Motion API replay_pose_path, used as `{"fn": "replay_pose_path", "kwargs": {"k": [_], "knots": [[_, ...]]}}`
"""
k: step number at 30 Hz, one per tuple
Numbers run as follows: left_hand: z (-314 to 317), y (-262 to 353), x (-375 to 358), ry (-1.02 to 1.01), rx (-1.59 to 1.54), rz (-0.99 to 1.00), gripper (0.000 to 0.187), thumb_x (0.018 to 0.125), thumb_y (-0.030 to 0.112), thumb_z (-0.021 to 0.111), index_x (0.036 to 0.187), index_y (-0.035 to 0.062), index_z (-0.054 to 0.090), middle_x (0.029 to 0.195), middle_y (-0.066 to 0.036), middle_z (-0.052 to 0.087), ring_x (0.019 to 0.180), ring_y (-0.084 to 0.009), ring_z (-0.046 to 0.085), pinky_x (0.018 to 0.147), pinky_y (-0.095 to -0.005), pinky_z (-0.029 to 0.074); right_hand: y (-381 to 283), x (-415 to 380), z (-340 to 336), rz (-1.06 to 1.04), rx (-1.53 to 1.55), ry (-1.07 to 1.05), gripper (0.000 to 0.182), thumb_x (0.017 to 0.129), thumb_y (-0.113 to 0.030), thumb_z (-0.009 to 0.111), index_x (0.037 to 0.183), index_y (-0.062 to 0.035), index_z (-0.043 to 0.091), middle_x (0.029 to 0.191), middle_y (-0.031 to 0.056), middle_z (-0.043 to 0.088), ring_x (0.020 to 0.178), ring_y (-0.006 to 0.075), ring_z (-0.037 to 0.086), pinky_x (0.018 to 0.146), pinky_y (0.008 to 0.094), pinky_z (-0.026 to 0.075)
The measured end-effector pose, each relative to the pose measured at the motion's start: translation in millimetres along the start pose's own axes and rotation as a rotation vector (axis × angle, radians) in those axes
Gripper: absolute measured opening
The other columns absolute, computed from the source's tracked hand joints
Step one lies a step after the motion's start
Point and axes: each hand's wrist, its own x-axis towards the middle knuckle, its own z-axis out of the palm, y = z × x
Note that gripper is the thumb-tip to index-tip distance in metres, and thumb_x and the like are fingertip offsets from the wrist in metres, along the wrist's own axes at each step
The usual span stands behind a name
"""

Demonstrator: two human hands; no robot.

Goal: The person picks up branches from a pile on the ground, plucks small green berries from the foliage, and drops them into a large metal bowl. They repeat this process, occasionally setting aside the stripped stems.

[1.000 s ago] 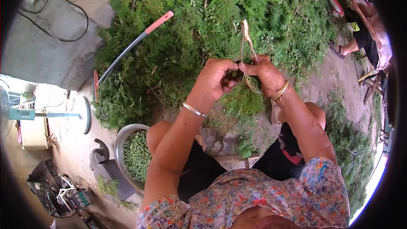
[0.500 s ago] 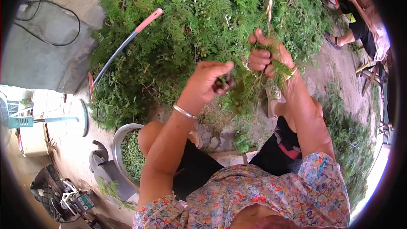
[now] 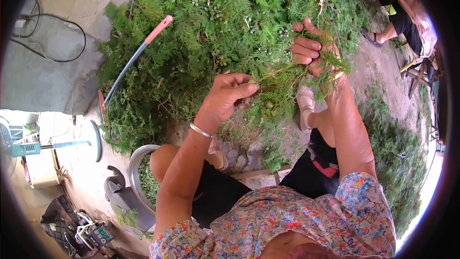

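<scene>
My right hand (image 3: 310, 50) is closed round a leafy cypress branch (image 3: 292, 81), its sprays hanging toward the middle of the view. A pale bare twig end (image 3: 322, 1) shows above that fist. To the left, my left hand (image 3: 231, 95) pinches the tip of a thin twig of the same branch between thumb and fingers. Something small and greenish shows at those fingertips, too small to make out. Behind both hands lies a large heap of cut cypress branches (image 3: 191, 57) with pale green cones. A metal basin (image 3: 134, 175) of picked green cones stands beside my left knee.
A curved tool with a pink handle (image 3: 159, 29) lies on the heap's left side. A fan (image 3: 26, 150) and a black quilted bag (image 3: 56, 223) are at the left. Another person's leg (image 3: 388, 33) shows at upper right. More cut greenery (image 3: 395, 163) lies along the right.
My left hand has turned and closed its fingertips on the twig. My right hand has shifted slightly up and right with the branch. The view has moved a little.
</scene>
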Motion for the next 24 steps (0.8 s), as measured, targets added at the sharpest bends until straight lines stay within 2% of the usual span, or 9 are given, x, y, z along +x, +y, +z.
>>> {"fn": "replay_pose_path", "kwargs": {"k": [8, 10, 12, 14, 16, 18, 20, 21, 24], "knots": [[16, 10, -2, 0.025, 0.371, -0.035, 0.020, 0.082, 0.016, 0.064, 0.071, 0.0007, 0.059, 0.062, -0.002, 0.056, 0.051, -0.0071, 0.048, 0.044, -0.0217, 0.035, -2, 1, -7, -0.030, -0.006, 0.053, 0.024, 0.092, -0.027, 0.052, 0.091, -0.0029, 0.051, 0.051, -0.0078, 0.033, 0.043, 0.0057, 0.027, 0.043, 0.0231, 0.026], [18, 15, -6, -0.092, 0.512, -0.048, 0.019, 0.083, 0.016, 0.063, 0.072, 0.0008, 0.060, 0.060, -0.002, 0.057, 0.050, -0.0060, 0.049, 0.045, -0.0217, 0.038, -5, 1, -8, -0.101, 0.010, 0.132, 0.027, 0.096, -0.026, 0.044, 0.095, 0.0001, 0.051, 0.049, -0.0061, 0.035, 0.042, 0.0070, 0.030, 0.042, 0.0231, 0.027], [28, 23, -14, -0.152, 0.493, -0.009, 0.018, 0.083, 0.015, 0.063, 0.072, 0.0009, 0.060, 0.060, -0.002, 0.058, 0.050, -0.0061, 0.050, 0.046, -0.0217, 0.039, -8, 3, -14, -0.131, 0.016, 0.140, 0.027, 0.095, -0.024, 0.046, 0.094, 0.0020, 0.052, 0.049, -0.0059, 0.035, 0.042, 0.0068, 0.030, 0.042, 0.0230, 0.027], [32, 27, -22, -0.207, 0.475, 0.032, 0.017, 0.083, 0.014, 0.063, 0.072, 0.0009, 0.060, 0.059, -0.003, 0.058, 0.050, -0.0061, 0.051, 0.046, -0.0217, 0.040, -12, 6, -27, -0.110, 0.026, 0.018, 0.026, 0.094, -0.023, 0.047, 0.094, 0.0023, 0.052, 0.052, -0.0059, 0.036, 0.044, 0.0067, 0.029, 0.042, 0.0233, 0.026], [29, 30, -34, -0.463, 0.577, 0.081, 0.015, 0.081, 0.012, 0.063, 0.073, 0.0004, 0.060, 0.061, -0.003, 0.059, 0.050, -0.0060, 0.051, 0.046, -0.0213, 0.040, -25, 0, -22, -0.227, 0.109, 0.050, 0.024, 0.091, -0.023, 0.052, 0.091, 0.0008, 0.051, 0.053, -0.0055, 0.036, 0.046, 0.0074, 0.030, 0.044, 0.0236, 0.027], [27, 29, -39, -0.464, 0.514, 0.092, 0.014, 0.080, 0.011, 0.062, 0.072, 0.0006, 0.059, 0.060, -0.004, 0.059, 0.050, -0.0065, 0.052, 0.044, -0.0208, 0.039, -30, -5, -21, -0.349, 0.194, 0.082, 0.023, 0.088, -0.023, 0.057, 0.089, -0.0008, 0.051, 0.055, -0.0051, 0.036, 0.047, 0.0081, 0.030, 0.045, 0.0239, 0.028], [17, 17, -38, -0.084, 0.028, -0.014, 0.010, 0.080, 0.009, 0.061, 0.073, 0.0009, 0.059, 0.062, -0.007, 0.059, 0.049, -0.0083, 0.052, 0.042, -0.0196, 0.038, -27, -4, -27, -0.242, 0.235, 0.049, 0.024, 0.089, -0.022, 0.055, 0.092, 0.0012, 0.050, 0.057, -0.0038, 0.038, 0.051, 0.0092, 0.034, 0.049, 0.0248, 0.032], [6, 10, -30, -0.085, -0.254, 0.012, 0.009, 0.080, 0.008, 0.059, 0.075, 0.0006, 0.059, 0.065, -0.011, 0.060, 0.048, -0.0103, 0.051, 0.040, -0.0187, 0.038, -24, -2, -33, -0.140, 0.287, -0.055, 0.026, 0.090, -0.022, 0.053, 0.095, 0.0033, 0.049, 0.061, -0.0024, 0.039, 0.054, 0.0104, 0.037, 0.053, 0.0256, 0.034], [-4, 13, -19, 0.076, -0.441, 0.034, 0.008, 0.080, 0.007, 0.058, 0.078, -0.0005, 0.060, 0.068, -0.013, 0.061, 0.050, -0.0108, 0.052, 0.039, -0.0179, 0.037, -8, -1, -21, -0.043, 0.301, 0.033, 0.030, 0.090, -0.025, 0.053, 0.096, 0.0041, 0.048, 0.064, -0.0014, 0.041, 0.056, 0.0108, 0.038, 0.053, 0.0261, 0.034]]}}
